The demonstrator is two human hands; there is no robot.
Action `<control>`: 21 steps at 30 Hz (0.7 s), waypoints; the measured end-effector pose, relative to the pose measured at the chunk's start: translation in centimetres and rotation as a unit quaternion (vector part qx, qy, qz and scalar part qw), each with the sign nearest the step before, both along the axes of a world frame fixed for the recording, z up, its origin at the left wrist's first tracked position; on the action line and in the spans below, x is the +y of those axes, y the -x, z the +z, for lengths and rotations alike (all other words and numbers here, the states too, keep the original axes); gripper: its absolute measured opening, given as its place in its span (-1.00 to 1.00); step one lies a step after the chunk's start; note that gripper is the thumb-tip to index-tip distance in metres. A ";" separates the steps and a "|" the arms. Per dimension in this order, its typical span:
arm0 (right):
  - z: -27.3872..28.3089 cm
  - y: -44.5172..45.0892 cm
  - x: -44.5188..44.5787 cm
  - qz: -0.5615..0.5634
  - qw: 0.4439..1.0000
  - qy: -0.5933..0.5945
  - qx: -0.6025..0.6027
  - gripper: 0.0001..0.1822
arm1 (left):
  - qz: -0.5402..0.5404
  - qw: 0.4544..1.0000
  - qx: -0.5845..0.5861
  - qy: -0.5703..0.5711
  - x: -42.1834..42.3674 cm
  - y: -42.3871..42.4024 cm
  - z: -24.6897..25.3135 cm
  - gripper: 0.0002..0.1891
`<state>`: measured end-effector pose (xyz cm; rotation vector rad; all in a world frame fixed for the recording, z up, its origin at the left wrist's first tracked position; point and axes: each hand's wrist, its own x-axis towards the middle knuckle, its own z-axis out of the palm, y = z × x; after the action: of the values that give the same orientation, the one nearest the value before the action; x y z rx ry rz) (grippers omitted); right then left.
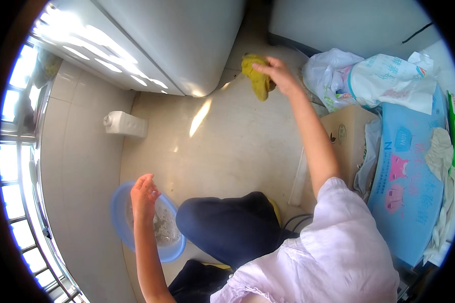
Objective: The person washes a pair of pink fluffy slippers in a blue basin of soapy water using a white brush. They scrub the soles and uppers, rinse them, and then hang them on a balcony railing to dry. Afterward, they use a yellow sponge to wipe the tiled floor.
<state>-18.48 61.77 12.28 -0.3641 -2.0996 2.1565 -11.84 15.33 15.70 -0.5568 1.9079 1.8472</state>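
Observation:
My right hand (278, 74) grips a crumpled yellow-green cloth (256, 75), held near the gap between two large white cabinet-like bodies. Whether the cloth touches the floor I cannot tell. Over a blue plastic basin (117, 212) at the lower left is my left hand (146, 191), its fingers curled and nothing plainly seen in them. Murky, sudsy water (167, 227) lies in the basin, partly hidden by my left forearm. A white plastic jug (126, 124) lies beside the tiled wall, beyond the basin.
Smooth white appliance-like bodies (182, 34) (337, 22) stand at the top. To the right are a cardboard box (345, 117), plastic bags (390, 77) and a large blue printed box (405, 181). A barred window (19, 189) runs along the left. My bent knee is beside the basin.

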 end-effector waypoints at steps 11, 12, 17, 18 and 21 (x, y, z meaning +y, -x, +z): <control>-13.6 6.7 10.1 -0.227 0.792 -0.560 -0.084 -0.35 | 0.072 0.995 -0.068 0.029 -1.5 -2.7 -0.5 -0.81; -16.2 6.9 10.6 -0.176 0.774 -0.603 -0.081 -0.31 | 0.061 0.994 -0.080 0.029 -1.8 -2.6 -0.7 -0.85; -19.1 8.3 5.5 -0.002 0.796 -0.562 -0.225 -0.33 | 0.068 0.990 -0.097 0.080 -3.3 -4.2 -1.5 -0.84; -19.2 8.4 5.2 -0.010 0.792 -0.558 -0.249 -0.34 | 0.062 0.989 -0.100 0.088 -3.5 -4.5 -1.8 -0.84; -19.9 9.5 2.0 -0.043 0.788 -0.571 -0.227 -0.45 | 0.057 0.986 -0.111 0.110 -3.9 -4.4 -3.1 -0.83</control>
<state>-27.95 63.75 -7.59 -0.8061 -3.0377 0.4276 -7.43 11.45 12.65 -0.9201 1.9726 1.5730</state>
